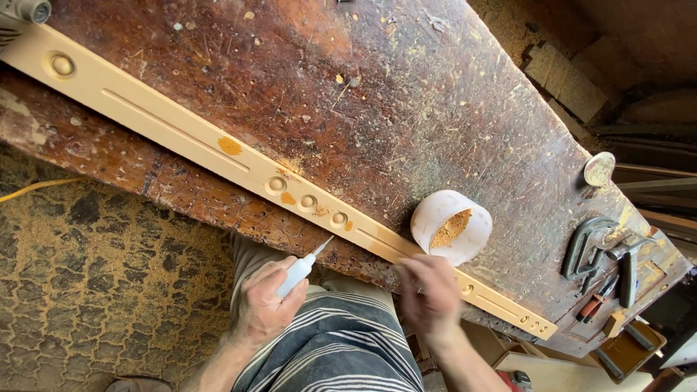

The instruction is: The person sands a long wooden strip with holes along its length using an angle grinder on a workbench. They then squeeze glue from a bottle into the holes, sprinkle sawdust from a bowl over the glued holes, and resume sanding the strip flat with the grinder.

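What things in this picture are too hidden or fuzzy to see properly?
- Right hand, head view: blurred by motion; its fingers and anything in them cannot be made out.
- Long pale wooden strip: its far end is cut off by the left edge.
- Small white squeeze bottle: the left hand covers its lower body.
- Tools beside the grey metal clamp: too small and dark to tell apart.

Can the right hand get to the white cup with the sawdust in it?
Probably yes. The right hand hovers just below the white cup at the bench edge, with only the flat wooden strip lying between them and nothing standing in the way.
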